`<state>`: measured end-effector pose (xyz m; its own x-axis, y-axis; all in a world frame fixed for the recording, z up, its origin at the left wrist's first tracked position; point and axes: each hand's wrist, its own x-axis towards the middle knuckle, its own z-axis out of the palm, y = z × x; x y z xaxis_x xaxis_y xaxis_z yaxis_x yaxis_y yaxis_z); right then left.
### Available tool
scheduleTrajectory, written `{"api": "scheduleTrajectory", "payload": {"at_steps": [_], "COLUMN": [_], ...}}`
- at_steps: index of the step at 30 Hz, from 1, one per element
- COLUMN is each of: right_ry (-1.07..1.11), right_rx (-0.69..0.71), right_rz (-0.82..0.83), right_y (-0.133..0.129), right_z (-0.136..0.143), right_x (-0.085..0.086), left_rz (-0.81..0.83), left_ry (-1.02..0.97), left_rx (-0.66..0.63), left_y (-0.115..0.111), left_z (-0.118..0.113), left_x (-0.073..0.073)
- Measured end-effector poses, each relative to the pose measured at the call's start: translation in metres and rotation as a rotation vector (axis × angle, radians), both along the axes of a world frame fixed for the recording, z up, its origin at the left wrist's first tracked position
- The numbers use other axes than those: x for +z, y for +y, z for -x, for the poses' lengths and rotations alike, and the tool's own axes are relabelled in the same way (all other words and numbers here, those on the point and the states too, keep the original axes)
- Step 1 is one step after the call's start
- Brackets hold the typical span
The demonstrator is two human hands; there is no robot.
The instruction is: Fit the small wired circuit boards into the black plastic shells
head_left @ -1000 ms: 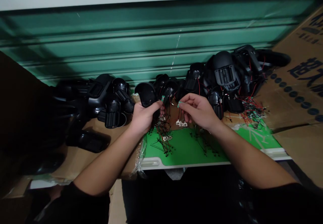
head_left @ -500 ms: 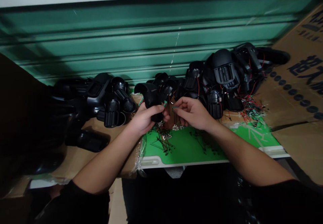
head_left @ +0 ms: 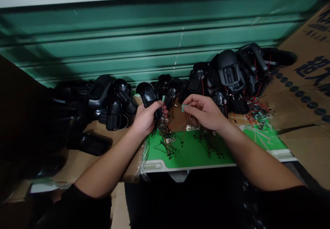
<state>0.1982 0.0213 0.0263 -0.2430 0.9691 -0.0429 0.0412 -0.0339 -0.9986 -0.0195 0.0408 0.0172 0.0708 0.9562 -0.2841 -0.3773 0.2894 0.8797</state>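
My left hand [head_left: 146, 117] is closed around a glossy black curved housing [head_left: 147, 94], whose rounded end points away from me. A small green board [head_left: 163, 98] with wires shows at that hand's thumb tip. Between the thumb and fingers of my right hand [head_left: 202, 112] is another small green circuit board [head_left: 184, 108], with thin wires and a pale connector [head_left: 190, 128] hanging below. Under and between the hands, thin red and black wires [head_left: 168, 146] lie on a green board surface [head_left: 185, 153].
Black housings [head_left: 113, 113] are heaped at the left, and more, some with red wires, at the right [head_left: 229, 71]. A tangle of wired boards [head_left: 257, 113] lies beside a printed cardboard box [head_left: 304, 74]. Behind stands a green ribbed wall [head_left: 116, 33].
My right hand has moved right and slightly up with its green board, away from my left hand. The housing in my left hand has tilted, its shiny inner side now showing.
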Motion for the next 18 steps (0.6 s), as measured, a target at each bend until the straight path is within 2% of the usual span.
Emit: {"api": "scheduleTrajectory", "payload": {"at_steps": [6, 18], "right_ry": [0.03, 0.011], "right_rx": [0.042, 0.089], "right_rz": [0.018, 0.041], "right_y": [0.0009, -0.0001], "right_z": [0.0005, 0.0026], "right_x": [-0.0001, -0.0051], "left_rz": [-0.003, 0.017], "left_ry": [0.039, 0.002], "left_rx": [0.043, -0.03], "left_y": [0.0012, -0.0023], "left_z": [-0.0014, -0.0021], "left_x": [0.0002, -0.0016]}}
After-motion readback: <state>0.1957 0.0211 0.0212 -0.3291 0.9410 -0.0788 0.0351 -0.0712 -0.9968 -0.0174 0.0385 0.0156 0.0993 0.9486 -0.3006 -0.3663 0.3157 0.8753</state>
